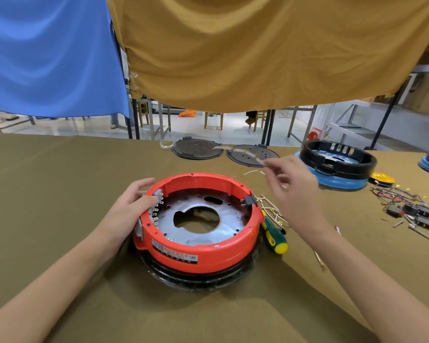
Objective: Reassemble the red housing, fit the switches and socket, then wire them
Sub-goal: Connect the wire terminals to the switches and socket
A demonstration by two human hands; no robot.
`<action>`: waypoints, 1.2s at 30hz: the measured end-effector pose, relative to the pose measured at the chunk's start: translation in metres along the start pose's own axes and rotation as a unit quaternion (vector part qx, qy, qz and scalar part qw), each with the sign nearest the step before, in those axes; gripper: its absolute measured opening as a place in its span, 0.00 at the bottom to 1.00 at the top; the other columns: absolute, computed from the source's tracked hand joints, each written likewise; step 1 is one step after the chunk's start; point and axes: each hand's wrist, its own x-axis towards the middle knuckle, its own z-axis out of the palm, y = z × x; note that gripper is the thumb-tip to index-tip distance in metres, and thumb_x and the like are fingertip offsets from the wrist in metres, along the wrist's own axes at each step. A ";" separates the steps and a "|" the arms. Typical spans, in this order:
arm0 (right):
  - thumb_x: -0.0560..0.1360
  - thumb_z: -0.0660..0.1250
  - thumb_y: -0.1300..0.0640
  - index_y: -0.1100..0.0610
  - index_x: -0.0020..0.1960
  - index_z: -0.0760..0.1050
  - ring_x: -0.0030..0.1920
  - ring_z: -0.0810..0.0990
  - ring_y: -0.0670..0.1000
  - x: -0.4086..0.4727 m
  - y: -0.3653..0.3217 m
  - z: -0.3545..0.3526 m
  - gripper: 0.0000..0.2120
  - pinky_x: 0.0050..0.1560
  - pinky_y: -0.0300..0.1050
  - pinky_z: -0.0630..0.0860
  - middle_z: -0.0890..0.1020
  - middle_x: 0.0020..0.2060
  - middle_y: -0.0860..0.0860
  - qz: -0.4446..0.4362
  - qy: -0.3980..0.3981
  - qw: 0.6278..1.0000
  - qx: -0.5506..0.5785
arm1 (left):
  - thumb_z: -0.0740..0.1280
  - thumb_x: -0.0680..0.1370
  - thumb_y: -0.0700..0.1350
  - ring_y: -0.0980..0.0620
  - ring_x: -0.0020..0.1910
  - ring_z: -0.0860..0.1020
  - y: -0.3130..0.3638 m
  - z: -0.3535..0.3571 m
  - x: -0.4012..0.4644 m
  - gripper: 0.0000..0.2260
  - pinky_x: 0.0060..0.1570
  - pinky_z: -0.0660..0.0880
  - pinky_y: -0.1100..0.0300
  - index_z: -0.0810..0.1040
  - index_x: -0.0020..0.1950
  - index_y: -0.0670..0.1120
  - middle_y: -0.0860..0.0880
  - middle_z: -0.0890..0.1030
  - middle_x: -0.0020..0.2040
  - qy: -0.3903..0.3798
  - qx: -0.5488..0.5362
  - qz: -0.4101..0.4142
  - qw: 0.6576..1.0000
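Note:
The red housing (203, 253) sits upside down on a black ring at the table's middle, its metal plate (223, 219) showing inside. A grey switch block (157, 201) with brass tabs is fitted in its left wall, and a black socket (249, 201) in its right wall. My left hand (131, 206) grips the housing's left rim, thumb on the switch block. My right hand (295, 186) hovers right of the housing and pinches a pale sleeved wire (245, 154), blurred, raised above the table.
A green and yellow screwdriver (274, 235) and loose pale wires (270, 206) lie right of the housing. Two dark round plates (196, 149) lie behind. A black and blue housing (337, 164) stands at back right. Coloured wires and black switches (406, 209) lie far right.

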 end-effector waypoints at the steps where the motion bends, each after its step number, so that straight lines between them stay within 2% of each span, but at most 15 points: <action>1: 0.77 0.69 0.64 0.61 0.54 0.82 0.43 0.78 0.45 -0.002 -0.007 0.006 0.06 0.47 0.39 0.79 0.79 0.45 0.51 -0.055 -0.031 0.998 -0.027 | 0.66 0.80 0.41 0.51 0.43 0.81 0.001 0.001 0.000 0.15 0.47 0.77 0.53 0.76 0.62 0.58 0.45 0.78 0.58 0.008 0.011 0.009 1.000; 4: 0.77 0.70 0.63 0.62 0.52 0.83 0.39 0.80 0.52 -0.004 -0.026 0.019 0.06 0.38 0.49 0.79 0.80 0.42 0.54 -0.165 -0.083 0.980 -0.077 | 0.68 0.79 0.40 0.55 0.55 0.79 0.005 -0.002 0.000 0.11 0.55 0.75 0.58 0.77 0.59 0.52 0.48 0.78 0.58 0.039 0.088 0.076 0.992; 6: 0.76 0.71 0.64 0.62 0.52 0.84 0.37 0.79 0.54 0.000 -0.033 0.021 0.06 0.31 0.52 0.78 0.80 0.40 0.55 -0.206 -0.097 0.968 -0.107 | 0.68 0.79 0.42 0.55 0.58 0.77 0.010 -0.004 0.000 0.05 0.63 0.73 0.54 0.80 0.52 0.51 0.48 0.79 0.57 0.051 0.152 0.103 0.982; 8: 0.75 0.72 0.65 0.61 0.50 0.84 0.35 0.78 0.55 0.005 -0.037 0.020 0.05 0.25 0.51 0.75 0.80 0.38 0.55 -0.256 -0.119 0.949 -0.140 | 0.67 0.79 0.47 0.61 0.59 0.75 0.016 -0.005 0.001 0.05 0.65 0.70 0.56 0.83 0.48 0.52 0.52 0.77 0.57 0.060 0.199 0.108 0.972; 10: 0.74 0.72 0.65 0.60 0.48 0.84 0.35 0.77 0.53 0.009 -0.042 0.020 0.04 0.23 0.49 0.73 0.79 0.38 0.54 -0.307 -0.137 0.927 -0.165 | 0.65 0.80 0.55 0.67 0.55 0.75 0.030 -0.003 0.004 0.12 0.59 0.70 0.60 0.85 0.45 0.53 0.59 0.77 0.55 0.034 0.210 0.098 0.972; 12: 0.73 0.74 0.65 0.59 0.46 0.83 0.34 0.75 0.52 0.012 -0.050 0.024 0.03 0.21 0.48 0.71 0.78 0.37 0.53 -0.341 -0.148 0.912 -0.175 | 0.63 0.79 0.62 0.70 0.49 0.78 0.045 0.001 0.010 0.16 0.53 0.71 0.62 0.86 0.45 0.56 0.63 0.82 0.50 -0.010 0.199 0.072 0.977; 13: 0.71 0.75 0.66 0.59 0.44 0.83 0.33 0.74 0.52 0.013 -0.054 0.027 0.04 0.21 0.47 0.69 0.77 0.36 0.52 -0.348 -0.154 0.908 -0.176 | 0.64 0.78 0.63 0.68 0.46 0.80 0.050 0.004 0.014 0.15 0.53 0.73 0.60 0.86 0.46 0.56 0.63 0.84 0.47 -0.028 0.187 0.060 0.980; 15: 0.69 0.76 0.67 0.59 0.42 0.82 0.33 0.74 0.52 0.012 -0.060 0.034 0.06 0.21 0.46 0.68 0.77 0.36 0.52 -0.350 -0.170 0.904 -0.178 | 0.69 0.76 0.59 0.59 0.46 0.83 0.052 0.011 0.020 0.12 0.56 0.77 0.55 0.86 0.45 0.53 0.56 0.86 0.44 -0.033 0.172 0.042 0.984; 18: 0.68 0.76 0.66 0.58 0.39 0.81 0.33 0.74 0.52 0.010 -0.064 0.043 0.06 0.21 0.47 0.68 0.76 0.35 0.52 -0.326 -0.187 0.910 -0.177 | 0.73 0.75 0.51 0.51 0.49 0.83 0.045 0.018 0.023 0.06 0.56 0.76 0.56 0.84 0.48 0.50 0.51 0.86 0.45 -0.013 0.188 0.044 0.981; 20: 0.67 0.77 0.66 0.59 0.38 0.80 0.33 0.74 0.52 0.009 -0.063 0.045 0.07 0.21 0.47 0.68 0.76 0.34 0.52 -0.310 -0.187 0.915 -0.178 | 0.72 0.76 0.49 0.52 0.48 0.82 0.040 0.017 0.022 0.05 0.55 0.76 0.57 0.82 0.49 0.49 0.51 0.84 0.45 0.011 0.193 0.060 0.979; 24: 0.67 0.78 0.68 0.61 0.38 0.82 0.32 0.76 0.55 0.008 -0.062 0.049 0.06 0.21 0.48 0.72 0.77 0.33 0.54 -0.285 -0.190 0.928 -0.145 | 0.72 0.77 0.48 0.58 0.41 0.81 0.039 0.016 0.016 0.07 0.46 0.75 0.66 0.80 0.52 0.48 0.47 0.85 0.45 0.025 0.144 0.076 0.986; 28: 0.70 0.76 0.65 0.61 0.44 0.85 0.33 0.79 0.56 0.011 -0.065 0.050 0.03 0.29 0.49 0.77 0.80 0.36 0.54 -0.253 -0.225 0.938 -0.075 | 0.74 0.75 0.44 0.57 0.41 0.81 0.040 0.018 0.012 0.08 0.49 0.76 0.60 0.81 0.52 0.47 0.47 0.85 0.45 0.031 0.136 0.113 0.984; 31: 0.74 0.74 0.60 0.57 0.50 0.86 0.41 0.82 0.50 0.015 -0.066 0.049 0.06 0.44 0.49 0.79 0.84 0.43 0.50 -0.147 -0.297 0.943 -0.008 | 0.74 0.75 0.41 0.53 0.43 0.83 0.038 0.015 0.014 0.10 0.53 0.78 0.55 0.81 0.54 0.46 0.47 0.85 0.45 0.019 0.095 0.102 0.990; 33: 0.74 0.73 0.59 0.55 0.51 0.86 0.42 0.82 0.45 0.018 -0.065 0.047 0.06 0.48 0.44 0.79 0.85 0.43 0.47 -0.075 -0.322 0.943 0.036 | 0.74 0.75 0.40 0.51 0.44 0.83 0.036 0.013 0.015 0.09 0.53 0.78 0.55 0.81 0.54 0.47 0.47 0.86 0.45 0.011 0.090 0.097 0.991; 36: 0.75 0.72 0.61 0.55 0.51 0.85 0.41 0.84 0.43 0.027 -0.065 0.040 0.06 0.47 0.39 0.81 0.86 0.41 0.46 0.004 -0.259 0.958 0.124 | 0.71 0.77 0.39 0.58 0.39 0.82 0.033 0.010 0.019 0.07 0.43 0.76 0.67 0.82 0.53 0.49 0.52 0.85 0.41 0.008 0.100 0.104 0.989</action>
